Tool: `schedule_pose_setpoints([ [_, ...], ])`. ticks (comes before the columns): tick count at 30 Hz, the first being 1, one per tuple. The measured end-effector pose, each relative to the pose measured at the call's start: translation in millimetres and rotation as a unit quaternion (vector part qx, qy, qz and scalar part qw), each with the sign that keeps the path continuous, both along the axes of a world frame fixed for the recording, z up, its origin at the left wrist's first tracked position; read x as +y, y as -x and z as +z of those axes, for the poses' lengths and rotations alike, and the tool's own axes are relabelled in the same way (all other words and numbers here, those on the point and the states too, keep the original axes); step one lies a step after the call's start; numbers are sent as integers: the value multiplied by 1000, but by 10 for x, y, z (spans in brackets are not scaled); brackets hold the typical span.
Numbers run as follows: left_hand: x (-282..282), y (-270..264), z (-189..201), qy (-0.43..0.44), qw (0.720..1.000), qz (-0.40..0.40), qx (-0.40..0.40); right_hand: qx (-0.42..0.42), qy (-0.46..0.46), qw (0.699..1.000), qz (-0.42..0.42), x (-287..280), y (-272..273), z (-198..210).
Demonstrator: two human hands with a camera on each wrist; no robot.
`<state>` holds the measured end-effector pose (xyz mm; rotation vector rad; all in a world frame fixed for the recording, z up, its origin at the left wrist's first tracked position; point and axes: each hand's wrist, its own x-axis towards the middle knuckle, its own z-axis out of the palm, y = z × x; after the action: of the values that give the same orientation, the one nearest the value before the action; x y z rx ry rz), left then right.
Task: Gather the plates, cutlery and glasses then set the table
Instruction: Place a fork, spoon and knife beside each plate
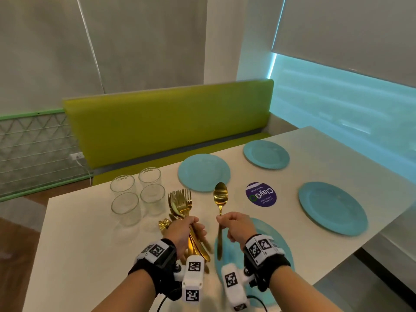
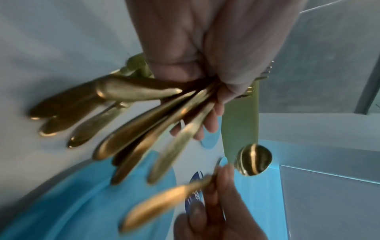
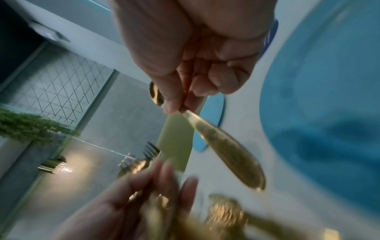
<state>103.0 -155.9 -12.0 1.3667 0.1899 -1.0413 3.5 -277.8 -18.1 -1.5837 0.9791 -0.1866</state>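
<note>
My left hand (image 1: 189, 228) grips a bundle of gold cutlery (image 1: 182, 203), forks and spoons fanned upward, handles (image 2: 123, 129) spreading below the fist. My right hand (image 1: 234, 224) pinches a single gold spoon (image 1: 220, 194) by its neck, bowl up, handle (image 3: 226, 149) hanging down over the nearest blue plate (image 1: 279, 242). Three more blue plates lie on the white table (image 1: 90, 244): one at the far middle (image 1: 203, 172), one at the far right (image 1: 266, 154), one at the right (image 1: 333, 208). Several clear glasses (image 1: 137, 192) stand together left of the cutlery.
A round purple sticker (image 1: 261, 194) lies on the table between the plates. A green bench (image 1: 168, 122) runs along the table's far side. The table's right edge (image 1: 382, 228) drops to the floor. More gold cutlery (image 1: 164, 224) lies just left of my left hand.
</note>
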Motion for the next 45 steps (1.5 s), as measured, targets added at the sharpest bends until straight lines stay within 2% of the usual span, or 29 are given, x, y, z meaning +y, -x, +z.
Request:
schedule_pose_setpoints([
  [4,-346,-56,-44,-27,1000,-3,-7,121,103,986,39,-762,252,-38],
  [8,-716,-20,-59,-40,998,-32,-39,271,183,944,37,-1457,598,-159],
  [11,-939,20,-118,-43,998,-33,-35,341,186,920,46,-1739,803,-337],
  [16,-1134,95,-159,-49,998,-38,-24,377,177,907,66,-1795,926,-552],
  [27,-1057,132,-190,-54,998,-23,-23,368,169,914,42,-1740,923,-633],
  [31,-961,144,-165,-36,999,-21,-26,318,226,920,26,-1644,790,-447],
  [36,-733,160,-165,-20,999,-20,-20,200,251,939,126,-1119,387,-41],
  [41,-393,217,-136,-26,999,-37,-21,111,157,962,193,-379,92,46],
  [45,-88,293,-143,5,998,-53,-19,88,104,962,235,41,-19,2],
])
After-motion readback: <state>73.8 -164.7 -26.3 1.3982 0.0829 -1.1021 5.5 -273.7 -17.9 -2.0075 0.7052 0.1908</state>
